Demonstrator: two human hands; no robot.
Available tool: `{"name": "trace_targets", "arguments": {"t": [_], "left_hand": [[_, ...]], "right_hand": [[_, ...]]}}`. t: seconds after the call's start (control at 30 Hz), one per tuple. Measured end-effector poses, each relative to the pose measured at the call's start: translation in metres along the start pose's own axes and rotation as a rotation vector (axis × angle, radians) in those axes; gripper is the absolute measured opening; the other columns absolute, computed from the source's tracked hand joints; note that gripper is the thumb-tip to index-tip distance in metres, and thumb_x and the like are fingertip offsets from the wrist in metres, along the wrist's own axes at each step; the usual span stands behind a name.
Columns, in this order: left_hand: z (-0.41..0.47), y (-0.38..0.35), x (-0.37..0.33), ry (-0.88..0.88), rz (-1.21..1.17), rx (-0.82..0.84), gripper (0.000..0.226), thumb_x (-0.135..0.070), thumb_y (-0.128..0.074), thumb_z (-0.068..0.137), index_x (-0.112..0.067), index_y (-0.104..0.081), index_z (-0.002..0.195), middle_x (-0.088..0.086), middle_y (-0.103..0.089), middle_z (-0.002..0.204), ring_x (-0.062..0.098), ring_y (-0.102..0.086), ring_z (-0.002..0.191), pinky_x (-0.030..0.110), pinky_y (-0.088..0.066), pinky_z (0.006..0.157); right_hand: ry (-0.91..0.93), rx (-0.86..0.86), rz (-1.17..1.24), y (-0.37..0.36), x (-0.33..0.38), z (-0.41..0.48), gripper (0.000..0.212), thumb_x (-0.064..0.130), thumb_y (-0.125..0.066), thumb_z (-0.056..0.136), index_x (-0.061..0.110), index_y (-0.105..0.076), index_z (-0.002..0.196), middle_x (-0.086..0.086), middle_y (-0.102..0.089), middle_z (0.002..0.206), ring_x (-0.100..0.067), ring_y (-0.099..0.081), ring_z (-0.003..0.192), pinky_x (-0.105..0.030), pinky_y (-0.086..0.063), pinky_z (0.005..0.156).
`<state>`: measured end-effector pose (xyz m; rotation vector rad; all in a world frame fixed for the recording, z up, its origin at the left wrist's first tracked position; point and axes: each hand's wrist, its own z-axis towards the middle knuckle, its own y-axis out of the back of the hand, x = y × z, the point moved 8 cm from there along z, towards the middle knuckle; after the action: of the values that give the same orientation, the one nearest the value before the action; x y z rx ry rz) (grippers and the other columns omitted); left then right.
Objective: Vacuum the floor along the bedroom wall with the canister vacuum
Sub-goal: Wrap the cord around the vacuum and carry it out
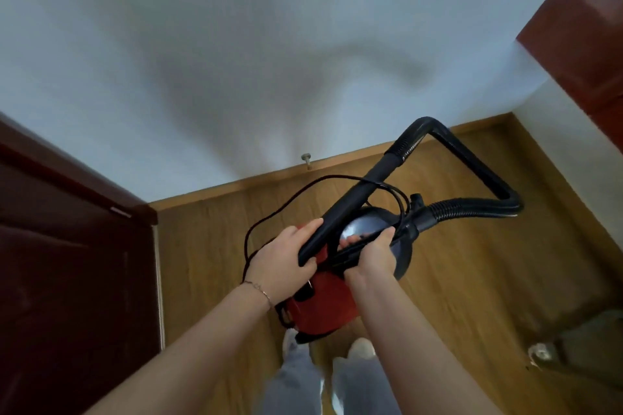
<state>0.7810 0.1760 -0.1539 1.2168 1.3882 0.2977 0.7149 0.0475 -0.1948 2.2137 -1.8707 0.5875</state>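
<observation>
Red canister vacuum (323, 303) is right in front of the legs, over the wooden floor (209, 246) and near the white wall (236, 44) with its baseboard (236, 187). Left hand (283, 263) has its fingers wrapped round the lower end of the black tube (357, 199). Right hand (374, 253) curls tight round the black handle (344, 258) on top of the canister. Hose (472, 162) loops out right and back to the canister's nose. Power cord (286, 205) arcs loose to the left. Dark red door (67, 246) closes off the left side. A doorstop (306, 158) juts from the wall just above the baseboard, dead ahead. Reddish-brown furniture (580, 37) crowds the upper right. Something blurred (539, 352) lies low right on the floor.
</observation>
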Motion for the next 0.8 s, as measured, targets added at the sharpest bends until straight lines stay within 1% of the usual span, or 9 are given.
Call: {"name": "trace_targets", "arguments": {"t": [0.1,0.17,0.23,0.33,0.4,0.5,0.6,0.67,0.8], "left_hand": [[0.052,0.002,0.014,-0.036,0.053,-0.002,0.06,-0.034,-0.048,0.091,-0.045,-0.021,0.144,-0.016,-0.037,0.095,0.003,-0.045,0.075,0.012,-0.039,0.058],[0.084,-0.004,0.024,-0.052,0.071,0.002,0.058,-0.042,-0.045,0.092,-0.045,-0.02,0.144,-0.017,-0.039,0.097,0.002,-0.044,0.074,0.01,-0.035,0.056],[0.112,-0.016,0.038,-0.056,0.1,0.006,0.064,-0.06,-0.04,0.086,-0.045,-0.018,0.145,-0.016,-0.046,0.106,0.0,-0.047,0.078,0.011,-0.042,0.062],[0.149,-0.04,0.06,-0.027,0.152,0.046,0.092,-0.085,-0.028,0.068,-0.041,-0.011,0.147,-0.012,-0.047,0.118,0.002,-0.053,0.088,0.02,-0.052,0.073],[0.171,-0.056,0.073,0.003,0.205,0.072,0.093,-0.081,-0.031,0.069,-0.039,-0.004,0.148,-0.009,-0.045,0.124,0.004,-0.054,0.092,0.02,-0.052,0.074],[0.202,-0.079,0.094,0.08,0.24,0.041,0.086,-0.062,-0.05,0.082,-0.037,0.0,0.148,-0.005,-0.044,0.128,0.01,-0.056,0.098,0.023,-0.052,0.072],[0.228,-0.106,0.118,0.167,0.23,-0.007,0.087,-0.052,-0.058,0.083,-0.035,-0.003,0.148,0.0,-0.049,0.123,0.016,-0.058,0.093,0.03,-0.053,0.067],[0.245,-0.121,0.139,0.217,0.24,-0.011,0.086,-0.052,-0.056,0.084,-0.035,-0.003,0.149,0.001,-0.047,0.123,0.018,-0.058,0.093,0.031,-0.053,0.067],[0.279,-0.14,0.184,0.222,0.293,-0.049,0.082,-0.053,-0.053,0.086,-0.038,-0.001,0.148,-0.001,-0.046,0.125,0.016,-0.057,0.094,0.031,-0.054,0.068]], "right_hand": [[-0.034,0.016,0.064,-0.042,0.007,0.034,0.047,0.047,-0.042,0.097,0.008,-0.047,0.071,-0.01,-0.05,0.06,-0.025,-0.05,0.053,-0.034,-0.048,0.054],[-0.047,0.006,0.078,-0.067,0.01,0.059,0.046,0.047,-0.041,0.097,0.008,-0.048,0.073,-0.01,-0.051,0.06,-0.025,-0.051,0.054,-0.035,-0.049,0.056],[-0.052,0.002,0.081,-0.088,0.013,0.088,0.046,0.048,-0.041,0.097,0.008,-0.049,0.076,-0.01,-0.052,0.059,-0.025,-0.052,0.054,-0.035,-0.05,0.056],[-0.076,0.024,0.053,-0.116,0.016,0.13,0.045,0.049,-0.04,0.097,0.009,-0.05,0.08,-0.009,-0.054,0.058,-0.025,-0.055,0.057,-0.038,-0.051,0.064],[-0.082,0.032,0.036,-0.133,0.018,0.155,0.044,0.05,-0.042,0.096,0.009,-0.051,0.083,-0.008,-0.055,0.058,-0.024,-0.056,0.058,-0.037,-0.052,0.066],[-0.073,0.074,-0.013,-0.154,0.012,0.194,0.039,0.048,-0.052,0.092,0.009,-0.054,0.087,-0.006,-0.055,0.062,-0.021,-0.057,0.06,-0.035,-0.051,0.065],[-0.071,0.128,-0.054,-0.172,-0.002,0.234,0.016,0.014,-0.054,0.093,0.006,-0.055,0.107,-0.006,-0.054,0.069,-0.02,-0.056,0.064,-0.036,-0.052,0.071],[-0.083,0.174,-0.049,-0.185,-0.013,0.259,0.016,-0.003,-0.044,0.091,0.008,-0.05,0.101,-0.007,-0.052,0.073,-0.02,-0.054,0.065,-0.038,-0.05,0.077],[-0.044,0.27,-0.107,-0.208,-0.038,0.299,0.02,-0.006,-0.043,0.094,0.01,-0.049,0.101,-0.011,-0.059,0.079,-0.021,-0.059,0.075,-0.045,-0.049,0.093]]}}
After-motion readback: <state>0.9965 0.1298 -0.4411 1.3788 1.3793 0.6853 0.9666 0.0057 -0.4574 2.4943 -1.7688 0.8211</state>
